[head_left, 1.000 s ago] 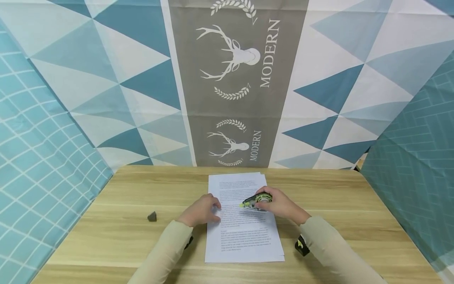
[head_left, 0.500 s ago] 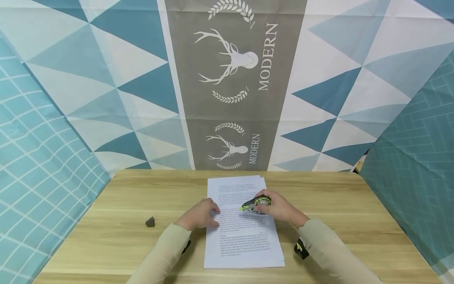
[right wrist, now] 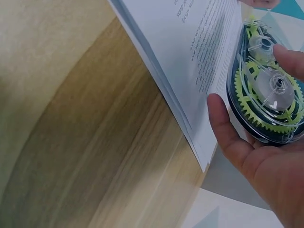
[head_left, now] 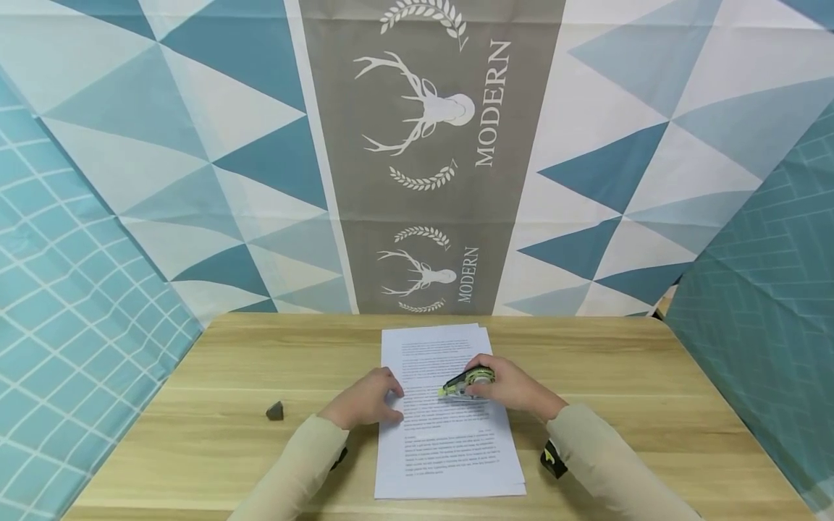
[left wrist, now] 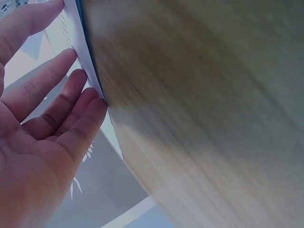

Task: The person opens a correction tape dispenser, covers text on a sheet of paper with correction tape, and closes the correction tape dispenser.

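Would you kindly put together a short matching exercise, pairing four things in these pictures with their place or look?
Column one:
1. left hand
2. correction tape
3. stacked paper
4. small dark grey piece

Column two:
A. white, with printed lines
B. on the bare table, away from the paper
C. held in the right hand
D. at the paper's left edge

Pairs: 1-D, 2-C, 3-A, 4-B

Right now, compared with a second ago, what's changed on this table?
The right hand has moved the correction tape slightly toward the person, down the printed pages. Nothing was newly grasped or let go. The left hand stays at the pages' left edge, and the small grey piece stays put.
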Tool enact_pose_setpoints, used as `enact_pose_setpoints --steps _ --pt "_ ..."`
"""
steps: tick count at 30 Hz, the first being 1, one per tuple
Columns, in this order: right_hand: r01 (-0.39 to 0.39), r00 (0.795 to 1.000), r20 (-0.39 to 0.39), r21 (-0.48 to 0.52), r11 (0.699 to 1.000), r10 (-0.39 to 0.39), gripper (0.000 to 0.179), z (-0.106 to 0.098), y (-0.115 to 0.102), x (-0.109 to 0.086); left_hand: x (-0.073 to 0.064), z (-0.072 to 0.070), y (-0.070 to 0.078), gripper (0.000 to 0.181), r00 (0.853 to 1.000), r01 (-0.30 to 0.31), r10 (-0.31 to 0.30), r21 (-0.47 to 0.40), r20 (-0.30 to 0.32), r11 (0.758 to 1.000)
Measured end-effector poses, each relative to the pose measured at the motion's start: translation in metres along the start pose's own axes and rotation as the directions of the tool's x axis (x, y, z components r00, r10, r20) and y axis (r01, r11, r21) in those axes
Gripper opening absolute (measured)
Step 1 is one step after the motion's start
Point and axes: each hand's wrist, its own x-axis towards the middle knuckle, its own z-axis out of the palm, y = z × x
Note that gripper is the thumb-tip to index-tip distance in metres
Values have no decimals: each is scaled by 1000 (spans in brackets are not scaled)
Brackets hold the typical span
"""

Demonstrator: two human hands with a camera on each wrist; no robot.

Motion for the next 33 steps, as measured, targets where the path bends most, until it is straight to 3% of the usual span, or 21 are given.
enact_pose_setpoints --steps 7,24,33 --pt "13 1000 -4 -49 999 -13 18 1 -2 2 -2 1 -1 30 1000 2 -2 -2 -3 1000" --pt "142 989 55 -100 985 -137 14 6 -17 9 -1 -2 -2 30 1000 3 -3 -9 2 1000" --pt "146 987 84 -136 980 -136 13 14 -20 16 -1 -1 0 29 1000 3 -3 -11 9 1000"
